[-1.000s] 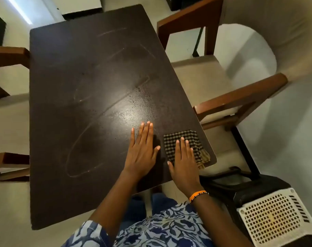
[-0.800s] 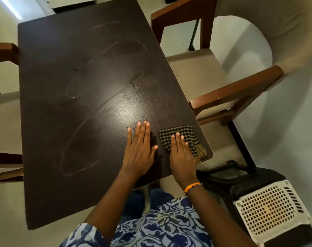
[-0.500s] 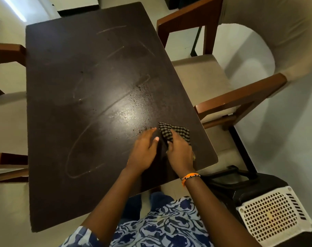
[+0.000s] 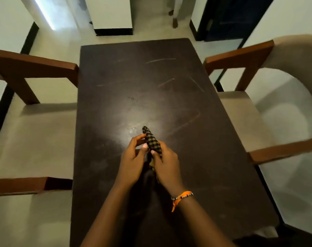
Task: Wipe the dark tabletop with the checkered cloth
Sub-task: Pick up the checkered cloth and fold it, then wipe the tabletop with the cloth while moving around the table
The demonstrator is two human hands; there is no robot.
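Observation:
The dark tabletop stretches away from me, marked with faint streaks and a glossy patch near its middle. The black-and-tan checkered cloth is bunched up and lifted above the table's middle. My left hand pinches its left side with thumb and fingers. My right hand, with an orange band at the wrist, grips its lower right part. Both hands are close together over the near half of the table.
A wooden-armed chair with beige cushions stands along the table's left side, and another along the right. Pale floor, white walls and a dark doorway lie beyond the far edge.
The cloth lay flat near the table's right front corner under my right hand. Both hands gathered it up and carried it to the middle, and my view swung to face the table squarely.

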